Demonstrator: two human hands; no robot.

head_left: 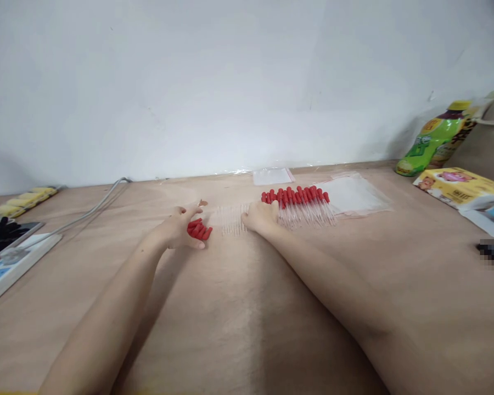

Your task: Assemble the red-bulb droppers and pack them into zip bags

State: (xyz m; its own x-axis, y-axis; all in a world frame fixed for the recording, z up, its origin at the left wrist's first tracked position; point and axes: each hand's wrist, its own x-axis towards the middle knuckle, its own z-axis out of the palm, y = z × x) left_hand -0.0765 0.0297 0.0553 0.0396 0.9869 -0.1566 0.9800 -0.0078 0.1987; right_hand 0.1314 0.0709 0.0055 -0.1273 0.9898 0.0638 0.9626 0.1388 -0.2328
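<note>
My left hand [180, 229] is held over a small heap of loose red rubber bulbs [200, 229], with thumb and fingers spread around it. A row of thin clear dropper tubes [230, 220] without bulbs lies in the middle of the table. At the right end of that row is my right hand [261, 215], its fingers curled together; what they hold, if anything, is hidden. Just right of it lie several droppers [307, 206], clear tubes fitted with red bulbs at their far ends.
Clear plastic bags [356, 193] lie behind the droppers, and a smaller bag [273, 176] sits near the wall. A green bottle [432, 137] and a yellow box [461, 186] stand at right. A power strip [45, 247] with a grey cable [93, 209] is at left.
</note>
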